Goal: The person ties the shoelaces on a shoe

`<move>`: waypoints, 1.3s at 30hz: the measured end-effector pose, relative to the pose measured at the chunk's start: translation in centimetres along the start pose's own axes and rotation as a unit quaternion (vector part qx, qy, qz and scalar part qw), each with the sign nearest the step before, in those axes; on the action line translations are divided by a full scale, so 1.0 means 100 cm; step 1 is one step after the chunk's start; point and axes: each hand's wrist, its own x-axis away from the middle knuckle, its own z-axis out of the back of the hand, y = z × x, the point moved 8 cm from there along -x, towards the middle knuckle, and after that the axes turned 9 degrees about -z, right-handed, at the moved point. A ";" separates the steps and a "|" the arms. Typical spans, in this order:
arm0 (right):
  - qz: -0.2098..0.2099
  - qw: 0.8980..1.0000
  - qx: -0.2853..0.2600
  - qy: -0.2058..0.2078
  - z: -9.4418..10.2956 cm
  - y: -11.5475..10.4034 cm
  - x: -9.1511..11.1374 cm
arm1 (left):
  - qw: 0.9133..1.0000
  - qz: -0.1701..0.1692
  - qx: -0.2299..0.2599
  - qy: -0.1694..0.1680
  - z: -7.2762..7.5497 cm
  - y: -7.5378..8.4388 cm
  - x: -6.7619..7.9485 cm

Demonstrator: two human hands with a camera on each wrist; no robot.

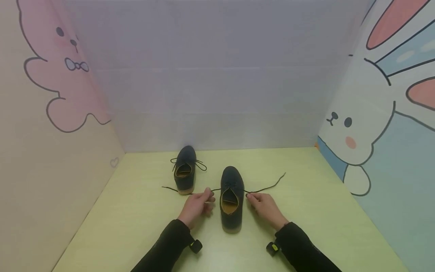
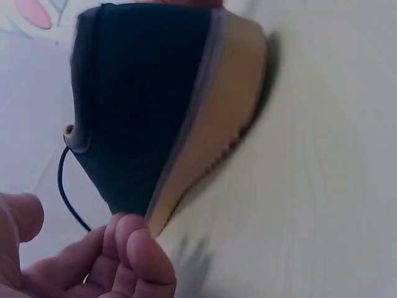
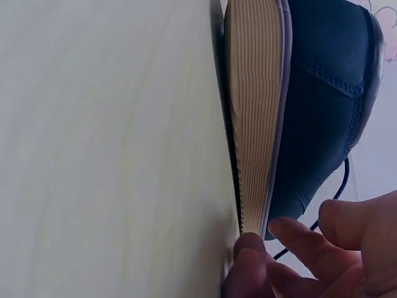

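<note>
A dark navy lace-up shoe (image 1: 232,222) with a tan sole stands on the table between my hands, toe pointing away. Its laces spread out to both sides. On the left, my left hand (image 1: 197,207) hovers over the left lace (image 1: 168,187) with fingers loosely bent; in the left wrist view its thumb is apart from the fingers, beside the shoe's side (image 2: 142,93). The fingertips of my right hand (image 1: 266,209) are right at the right lace (image 1: 268,187). In the right wrist view, that lace (image 3: 343,181) runs behind the thumb and index finger, which stand apart.
The matching shoe (image 1: 185,183) stands farther back to the left, its laces tied in a bow. A pale yellow table (image 1: 306,226) meets a plain back wall (image 1: 217,90). Side walls carry a cartoon bear (image 1: 54,49) and a rabbit (image 1: 360,113).
</note>
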 end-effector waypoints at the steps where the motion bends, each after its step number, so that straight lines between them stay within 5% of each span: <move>1: -0.004 1.000 -0.012 -0.004 -0.001 0.000 0.000 | 1.000 0.003 0.016 0.001 -0.002 0.000 -0.001; 6: -0.051 0.990 -0.125 -0.035 -0.009 0.007 -0.005 | 0.993 0.026 0.117 -0.014 -0.012 -0.005 -0.005; 12: -0.086 0.949 -0.297 -0.066 -0.018 0.008 -0.010 | 0.973 0.050 0.225 -0.002 -0.018 -0.009 -0.015; 18: -0.098 0.913 -0.387 -0.080 -0.023 0.009 -0.014 | 0.958 0.059 0.277 0.033 -0.017 -0.010 -0.021; 28: -0.093 0.869 -0.479 -0.075 -0.023 0.004 -0.017 | 0.939 0.057 0.335 0.052 -0.015 -0.006 -0.025; 39: -0.058 0.842 -0.526 -0.104 -0.016 -0.006 -0.013 | 0.912 -0.032 0.408 -0.029 -0.018 0.015 -0.022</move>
